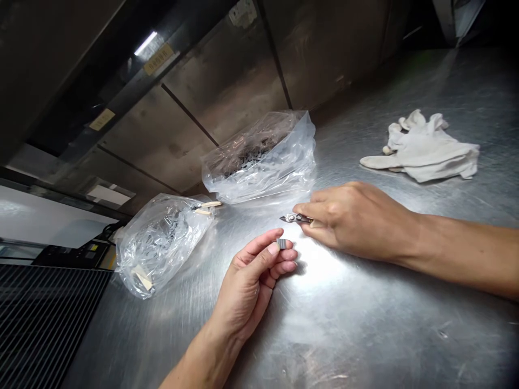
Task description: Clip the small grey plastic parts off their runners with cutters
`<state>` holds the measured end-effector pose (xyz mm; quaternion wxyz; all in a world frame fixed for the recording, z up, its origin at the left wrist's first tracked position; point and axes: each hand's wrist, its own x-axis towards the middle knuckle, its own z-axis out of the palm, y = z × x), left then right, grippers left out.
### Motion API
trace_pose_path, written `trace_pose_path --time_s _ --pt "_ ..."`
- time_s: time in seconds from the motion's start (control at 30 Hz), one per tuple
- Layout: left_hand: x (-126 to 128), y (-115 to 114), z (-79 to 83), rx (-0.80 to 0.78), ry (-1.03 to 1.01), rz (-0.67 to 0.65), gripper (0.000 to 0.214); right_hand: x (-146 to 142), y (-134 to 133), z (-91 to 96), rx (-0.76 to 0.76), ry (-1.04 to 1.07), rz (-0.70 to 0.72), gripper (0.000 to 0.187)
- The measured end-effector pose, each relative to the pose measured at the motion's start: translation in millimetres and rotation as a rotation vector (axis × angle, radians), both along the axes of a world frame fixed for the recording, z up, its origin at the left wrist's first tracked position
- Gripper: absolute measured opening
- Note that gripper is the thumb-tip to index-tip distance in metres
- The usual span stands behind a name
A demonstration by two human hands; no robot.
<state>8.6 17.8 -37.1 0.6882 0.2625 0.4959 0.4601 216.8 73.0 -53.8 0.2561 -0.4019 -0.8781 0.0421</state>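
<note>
My left hand (253, 273) pinches a small grey ribbed part (281, 243) between thumb and fingers, just above the steel table (365, 324). My right hand (351, 219) is closed round a small pair of cutters (295, 218); only the metal jaws stick out, pointing left, a little above the part. The two hands are close together but not touching.
Two clear plastic bags of small dark parts lie on the table: one at the back (261, 156), one at the left (160, 243) near the table's edge. White cloth gloves (424, 148) lie at the right rear. A steel wall stands behind.
</note>
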Motion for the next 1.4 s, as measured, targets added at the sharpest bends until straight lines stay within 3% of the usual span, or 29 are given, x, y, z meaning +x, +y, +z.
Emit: trace_pose_path --time_s 0.23,0.5,0.8,1.4 --pt "-1.3 1.3 1.1 -0.016 -0.029 0.000 0.013 0.6 1.2 2.2 -0.040 -0.004 -0.057 0.024" --pt "-1.9 2.0 1.2 -0.013 -0.044 -0.016 0.007 0.4 1.3 -2.3 -0.002 0.034 -0.030 0.027" --pt "-0.6 1.6 0.6 0.005 -0.022 -0.010 0.018 -4.3 -5.4 -4.4 0.128 0.110 0.060 0.021" --pt "2.0 0.0 -0.2 0.015 -0.022 -0.018 0.019 -9.8 -14.0 -5.5 0.309 -0.023 0.073 0.012"
